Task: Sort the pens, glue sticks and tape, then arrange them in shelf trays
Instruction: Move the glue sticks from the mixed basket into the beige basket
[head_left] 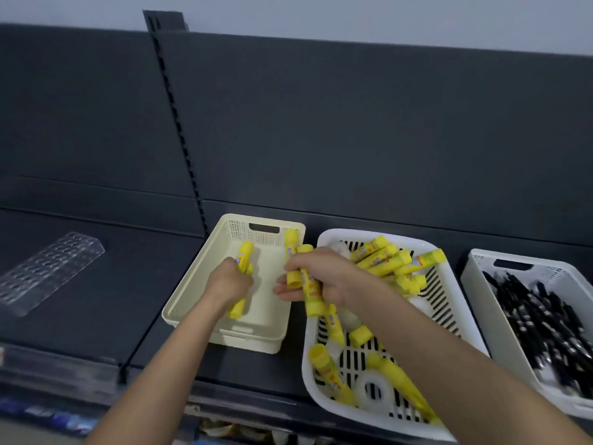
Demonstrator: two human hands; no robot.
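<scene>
Gripping glue sticks (245,252) in left hand (229,281) over cream tray (192,284), clutching loose bundle (311,293) in right hand (321,277) beside white basket (309,374); could spill onto shelf (144,284) through slack grip.

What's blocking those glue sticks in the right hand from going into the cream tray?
Nothing visible. The right hand grips glue sticks at the cream tray's open right edge; the left hand, holding others, sits farther left inside.

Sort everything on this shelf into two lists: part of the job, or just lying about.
Part of the job: glue sticks, gripped by left hand and right hand; cream tray; white basket; tape roll; pens; white tray.

Lying about: clear perforated rack, far left.
</scene>
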